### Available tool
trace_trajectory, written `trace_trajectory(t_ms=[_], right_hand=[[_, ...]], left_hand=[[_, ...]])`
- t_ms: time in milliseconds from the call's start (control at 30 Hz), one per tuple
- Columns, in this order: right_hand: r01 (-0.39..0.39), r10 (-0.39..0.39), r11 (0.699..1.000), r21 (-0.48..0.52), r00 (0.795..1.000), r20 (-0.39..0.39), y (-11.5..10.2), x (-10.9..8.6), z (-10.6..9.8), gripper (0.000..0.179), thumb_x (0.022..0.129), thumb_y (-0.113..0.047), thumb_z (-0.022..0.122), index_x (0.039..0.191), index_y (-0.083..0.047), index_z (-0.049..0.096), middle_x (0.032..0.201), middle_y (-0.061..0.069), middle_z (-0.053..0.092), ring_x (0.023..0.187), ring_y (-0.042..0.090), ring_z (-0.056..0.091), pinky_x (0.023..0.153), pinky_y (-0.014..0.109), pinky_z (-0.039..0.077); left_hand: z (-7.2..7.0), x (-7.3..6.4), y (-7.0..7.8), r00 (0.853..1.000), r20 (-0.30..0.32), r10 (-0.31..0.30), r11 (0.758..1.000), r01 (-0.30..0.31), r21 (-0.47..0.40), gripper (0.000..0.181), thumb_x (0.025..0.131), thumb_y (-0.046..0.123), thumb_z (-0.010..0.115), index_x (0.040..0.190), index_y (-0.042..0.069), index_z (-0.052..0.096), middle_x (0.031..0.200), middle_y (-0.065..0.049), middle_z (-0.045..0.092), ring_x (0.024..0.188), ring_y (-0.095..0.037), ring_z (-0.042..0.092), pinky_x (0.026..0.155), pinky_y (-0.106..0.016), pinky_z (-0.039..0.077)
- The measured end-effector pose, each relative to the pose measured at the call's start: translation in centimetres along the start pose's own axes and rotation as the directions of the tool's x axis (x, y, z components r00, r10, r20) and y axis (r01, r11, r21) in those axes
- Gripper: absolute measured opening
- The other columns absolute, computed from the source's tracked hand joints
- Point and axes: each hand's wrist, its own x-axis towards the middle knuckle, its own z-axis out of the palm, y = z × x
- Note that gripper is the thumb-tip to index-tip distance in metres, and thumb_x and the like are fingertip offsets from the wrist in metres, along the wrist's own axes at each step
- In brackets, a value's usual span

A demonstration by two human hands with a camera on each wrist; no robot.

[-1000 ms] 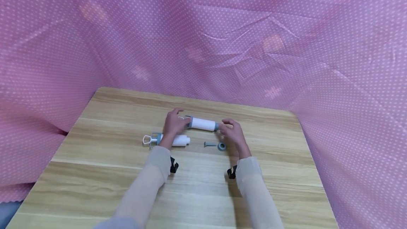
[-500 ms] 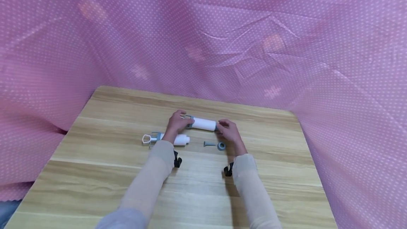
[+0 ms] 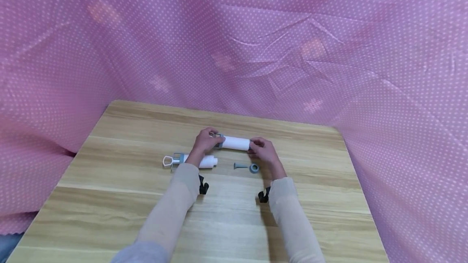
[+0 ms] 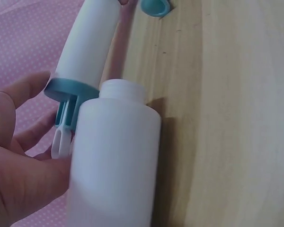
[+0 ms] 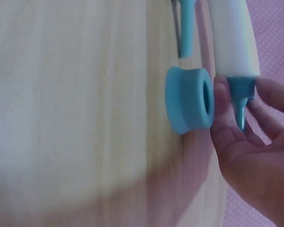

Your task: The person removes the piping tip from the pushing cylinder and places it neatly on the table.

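A white syringe (image 3: pixel 236 143) with a blue-green collar lies crosswise between my hands. My left hand (image 3: pixel 205 141) holds its collar end, thumb on the collar (image 4: pixel 71 88) and fingers around the white pull handle (image 4: pixel 61 142). At the opposite end, my right hand (image 3: pixel 264 149) pinches the blue-green nozzle cap (image 5: pixel 241 87) between thumb and fingers. A second white syringe (image 3: pixel 209 161), its threaded neck bare, lies beneath my left wrist; its barrel fills the middle of the left wrist view. A loose blue-green nozzle (image 3: pixel 240 165) and a ring cap (image 3: pixel 254 168) lie nearer me.
Everything lies on a wood-grain table (image 3: pixel 234 222). Pink dotted cloth (image 3: pixel 234 52) hangs behind the table and along both sides. A black wrist mount (image 3: pixel 203 185) sits at the left cuff, another mount (image 3: pixel 264 195) at the right.
My left hand has shifted right, its thumb settling on the collar. My right hand has come in over the nozzle end. The held syringe has slid slightly right; the other parts lie as before.
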Motion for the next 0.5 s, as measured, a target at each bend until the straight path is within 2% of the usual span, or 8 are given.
trace_trajectory(t_ms=[300, 500], right_hand=[[0.053, -0.054, 0.995, 0.090, 0.998, 0.012, 0.0, -0.7, -1.1, 0.031, 0.102, -0.008, 0.059, 0.130, 0.007, 0.059, 0.124, 0.022, 0.059, 0.086, 0.023, 0.069, 0.085, 0.036, 0.059], [0.085, -0.088, 0.989, 0.125, 0.996, 0.021, -0.4, -1.4, -1.5, 0.031, 0.102, -0.006, 0.059, 0.129, 0.009, 0.059, 0.127, 0.022, 0.056, 0.088, 0.023, 0.067, 0.091, 0.042, 0.057]], left_hand=[[-0.4, -1.0, 1.1, 0.995, 0.038, 0.098, 0.995, -0.096, -0.031, 0.049, 0.091, 0.025, 0.077, 0.133, 0.005, 0.060, 0.130, -0.014, 0.058, 0.118, -0.033, 0.054, 0.100, -0.045, 0.048], [-0.7, -1.5, 0.8, 0.980, 0.089, 0.179, 0.980, -0.170, -0.102, 0.048, 0.092, 0.021, 0.075, 0.132, 0.000, 0.058, 0.124, -0.012, 0.062, 0.109, -0.028, 0.057, 0.091, -0.038, 0.053]])
